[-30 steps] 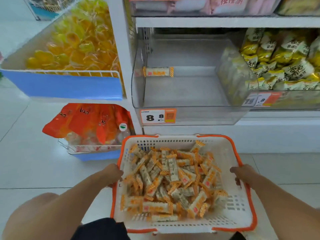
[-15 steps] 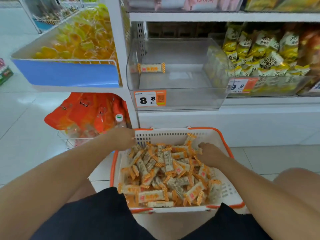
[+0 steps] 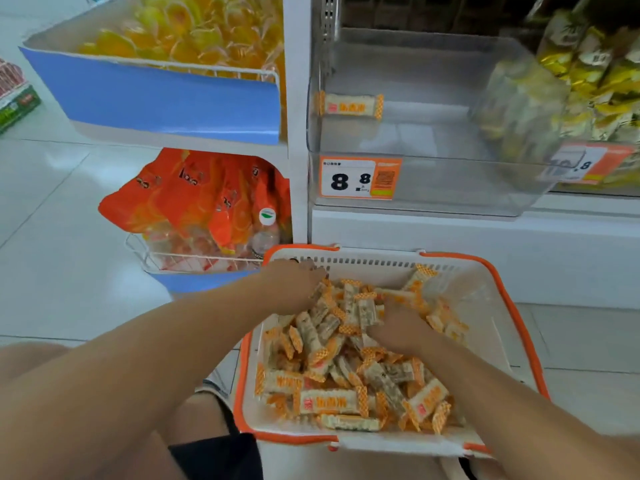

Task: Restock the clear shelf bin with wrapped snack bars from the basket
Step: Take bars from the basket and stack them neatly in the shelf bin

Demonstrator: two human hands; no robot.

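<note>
- My left hand [image 3: 294,285] was down in the white plastic basket with the orange rim [image 3: 519,327], at the far left of the heap of wrapped snack bars [image 3: 349,355]; its fingers were curled into the pile, though I could not tell whether they had closed on any bar.
- My right hand [image 3: 398,327] lay on the middle of the same heap, fingers bent down among the wrappers; whether they were clamped on a bar or just resting, I could not tell.
- The bars, pale with orange crimped ends, filled most of the basket floor, thickest toward 6 o'clock, with one propped against the far wall at about 1 o'clock.
- The basket sat on the pale tiled floor [image 3: 52,237] just in front of the white shelf base [image 3: 450,244], between my knees.
- The clear plastic shelf bin [image 3: 433,140] stood at 12 o'clock above the basket, and it held a single wrapped bar [image 3: 349,105] lying flat near its left wall.
- An orange-edged price tag reading 8.8 [image 3: 360,178] was fixed to the bin's front at the left.
- At 1 to 2 o'clock, the next clear bin held yellow and white snack packs [image 3: 595,74].
- At 10 o'clock, orange bags [image 3: 194,199] sat in a wire rack, and above them, at 11 o'clock, a blue-fronted tray [image 3: 156,98] held yellow wrapped sweets [image 3: 187,32].
</note>
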